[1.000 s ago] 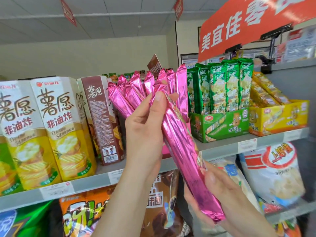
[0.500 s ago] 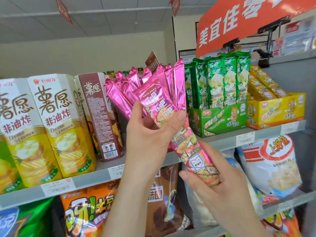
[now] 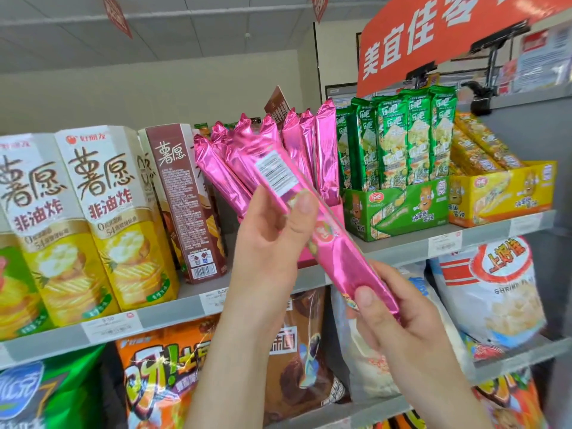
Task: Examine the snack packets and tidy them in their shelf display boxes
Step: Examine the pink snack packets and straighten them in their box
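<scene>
Grey metal shelf, upper tier, bore all stock listed. Tall cream-and-yellow cardboard crisp cartons stood at its left end, cut off by the frame edge. Green cardboard display box and yellow cardboard display box sat side by side at the right, fronts cut low, presumably so their packets showed. Pink cardboard display box stood between the cartons and the green box, largely hidden behind the hands; its fill could not be counted. Standing pink foil stick packets leaned fanned and uneven within it, judged in need of straightening. One long pink foil snack packet was out of the box, held slantwise in front of it with its back face to the camera, evidently for inspection. Left hand grasped its middle, thumb on the front, fingers hidden behind. Right hand pinched its lower end, thumb on top, steadying it. White barcode label near its upper end was too blurred to read.
</scene>
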Demonstrator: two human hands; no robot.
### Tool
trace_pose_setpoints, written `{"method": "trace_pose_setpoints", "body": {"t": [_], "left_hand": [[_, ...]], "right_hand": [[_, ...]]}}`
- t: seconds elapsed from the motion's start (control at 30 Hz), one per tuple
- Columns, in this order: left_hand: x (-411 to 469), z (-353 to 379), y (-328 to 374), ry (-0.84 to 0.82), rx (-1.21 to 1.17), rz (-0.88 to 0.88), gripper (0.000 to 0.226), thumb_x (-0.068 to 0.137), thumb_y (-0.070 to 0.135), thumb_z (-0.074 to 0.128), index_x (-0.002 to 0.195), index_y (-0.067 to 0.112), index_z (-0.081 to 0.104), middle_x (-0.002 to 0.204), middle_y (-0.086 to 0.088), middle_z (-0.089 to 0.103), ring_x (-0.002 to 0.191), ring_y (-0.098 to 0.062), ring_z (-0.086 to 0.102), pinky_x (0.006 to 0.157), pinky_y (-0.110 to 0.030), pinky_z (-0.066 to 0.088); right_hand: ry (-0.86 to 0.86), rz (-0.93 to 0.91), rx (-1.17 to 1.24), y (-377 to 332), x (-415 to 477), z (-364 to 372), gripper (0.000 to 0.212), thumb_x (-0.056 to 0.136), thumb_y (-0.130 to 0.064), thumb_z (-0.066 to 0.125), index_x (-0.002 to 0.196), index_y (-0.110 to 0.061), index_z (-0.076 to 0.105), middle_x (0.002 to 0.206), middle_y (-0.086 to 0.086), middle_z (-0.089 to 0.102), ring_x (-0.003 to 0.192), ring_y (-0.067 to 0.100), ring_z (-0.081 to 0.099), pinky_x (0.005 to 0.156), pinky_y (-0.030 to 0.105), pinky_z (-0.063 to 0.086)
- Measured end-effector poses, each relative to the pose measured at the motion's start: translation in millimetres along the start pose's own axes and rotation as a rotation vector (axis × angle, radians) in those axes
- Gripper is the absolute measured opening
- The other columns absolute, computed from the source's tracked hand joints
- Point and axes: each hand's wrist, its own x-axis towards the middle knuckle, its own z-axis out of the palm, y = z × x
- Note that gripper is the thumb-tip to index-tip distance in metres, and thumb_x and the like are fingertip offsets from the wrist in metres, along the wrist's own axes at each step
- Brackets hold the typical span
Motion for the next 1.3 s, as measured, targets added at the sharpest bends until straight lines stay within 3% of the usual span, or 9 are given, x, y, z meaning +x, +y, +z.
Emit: {"method": "trace_pose_setpoints", "body": {"t": [0.07,0.23,0.4,0.6,0.73,0.9,1.07,1.17,1.3], "left_hand": [[-1,0,0,0.032,0.041,0.040,0.033,0.078,0.038,0.075,0.107,0.023,0.066,0.095,0.004,0.071,0.088,-0.014,0.067,0.083,-0.039,0.056],[-2,-1,-2,0.023,-0.172,0.004,0.055,0.083,0.012,0.061,0.135,0.004,0.047,0.088,-0.004,0.069,0.079,-0.018,0.064,0.079,-0.037,0.057],[4,-7,0,0.019,-0.291,0.010,0.059,0.090,0.005,0.050,0.147,0.010,0.035,0.091,-0.006,0.063,0.082,-0.016,0.062,0.077,-0.034,0.057],[8,-9,-1,0.009,-0.358,-0.045,0.050,0.098,0.003,0.041,0.146,0.016,0.040,0.101,-0.008,0.058,0.089,-0.020,0.058,0.087,-0.041,0.051],[11,-8,2,0.016,-0.271,-0.044,0.048,0.098,0.020,0.050,0.145,0.018,0.041,0.098,-0.004,0.057,0.083,-0.016,0.053,0.077,-0.034,0.047],[20,-9,16,0.122,0.154,0.067,0.077,0.080,0.047,0.067,0.142,0.010,0.041,0.129,-0.007,0.062,0.119,-0.021,0.060,0.103,-0.046,0.046],[36,-15,30,0.076,0.220,0.135,0.074,0.082,0.035,0.072,0.143,0.009,0.040,0.120,-0.009,0.066,0.109,-0.024,0.064,0.100,-0.050,0.048],[46,-17,35,-0.034,0.210,0.237,0.051,0.093,0.018,0.062,0.140,0.026,0.046,0.098,-0.001,0.063,0.086,-0.016,0.060,0.086,-0.040,0.056],[68,-13,48,-0.067,0.162,0.276,0.041,0.098,0.010,0.054,0.136,0.024,0.052,0.087,0.000,0.057,0.077,-0.012,0.055,0.075,-0.032,0.055]], "right_hand": [[0.120,-0.168,-0.205,4,-2,3,0.040,0.076,-0.057,0.067,0.115,-0.050,0.061,0.097,-0.018,0.070,0.082,0.002,0.065,0.070,0.010,0.049],[0.258,-0.408,-0.667,11,-4,2,0.050,0.086,-0.046,0.061,0.134,-0.040,0.050,0.106,-0.018,0.052,0.099,-0.007,0.054,0.080,0.000,0.037],[0.113,-0.470,-0.582,13,-11,0,0.054,0.093,-0.040,0.056,0.144,-0.027,0.044,0.127,-0.018,0.049,0.113,-0.002,0.052,0.089,0.003,0.036],[0.171,-0.442,-0.482,18,-15,-1,0.055,0.087,-0.043,0.064,0.140,-0.045,0.046,0.126,-0.030,0.058,0.110,-0.004,0.059,0.088,0.006,0.041],[0.278,-0.495,-0.644,24,-13,-2,0.057,0.082,-0.038,0.067,0.135,-0.046,0.049,0.116,-0.039,0.055,0.098,-0.018,0.052,0.086,0.001,0.037],[0.314,-0.599,-0.816,28,-10,-14,0.052,0.079,-0.013,0.066,0.126,-0.032,0.057,0.119,-0.022,0.055,0.095,0.011,0.055,0.086,0.020,0.043],[0.256,-0.613,-0.727,25,-4,-17,0.057,0.071,0.009,0.065,0.120,-0.020,0.067,0.125,-0.003,0.063,0.103,0.016,0.058,0.090,0.030,0.046],[0.194,-0.536,-0.586,16,5,-18,0.060,0.077,0.000,0.065,0.127,-0.034,0.064,0.135,-0.007,0.059,0.118,0.014,0.059,0.097,0.023,0.045],[0.032,-0.369,-0.239,3,24,-11,0.046,0.085,-0.025,0.070,0.129,-0.035,0.061,0.133,-0.007,0.062,0.125,0.016,0.057,0.100,0.032,0.049]]}}
